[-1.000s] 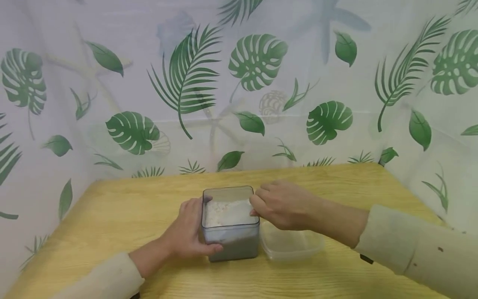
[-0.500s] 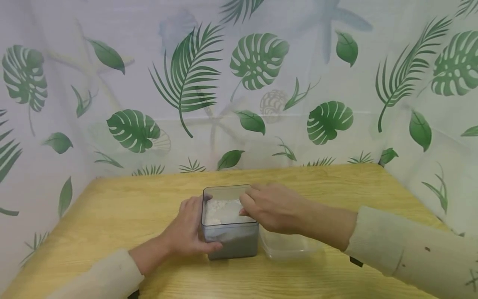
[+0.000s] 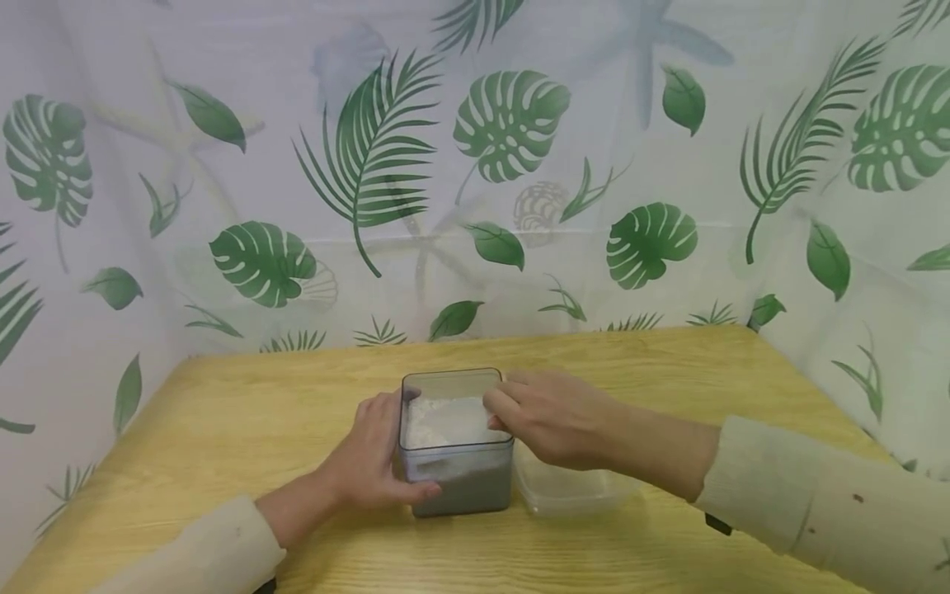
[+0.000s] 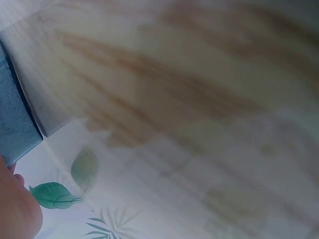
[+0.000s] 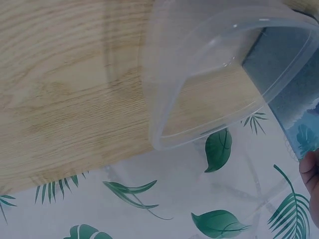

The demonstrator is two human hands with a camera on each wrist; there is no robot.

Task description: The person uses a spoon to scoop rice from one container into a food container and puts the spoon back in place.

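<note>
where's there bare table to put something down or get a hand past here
Bare wood runs along the table left of the left hand, behind the grey container up to the leaf-print curtain, and at far right. It is crowded mid-table: the left hand holds the container's side, the right hand is at its rim, and the clear tub sits close beside it.

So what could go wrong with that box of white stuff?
The right hand reaches over the open grey box, fingertips at the white powder; some could spill over the rim onto the table. The left hand grips only one side, so the box might tip or slide. The clear tub beside it could get bumped.
</note>
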